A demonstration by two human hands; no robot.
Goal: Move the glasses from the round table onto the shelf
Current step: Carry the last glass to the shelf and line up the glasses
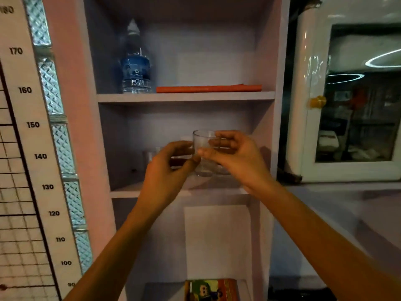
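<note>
A clear drinking glass [203,146] hangs upright in front of the middle shelf [125,193] of a pale shelf unit. My right hand [236,157] grips it from the right, thumb on the near side and fingers behind. My left hand [167,168] is curled at its left side, thumb and fingertips touching the glass. Another clear glass [149,157] stands further back on the same shelf, to the left, partly hidden by my left hand. The round table is out of view.
The upper shelf holds a water bottle [136,61] and a flat orange item [208,88]. A colourful box [211,288] sits on the lowest shelf. A height chart [32,148] covers the left wall. A white glass-door cabinet [347,94] stands right.
</note>
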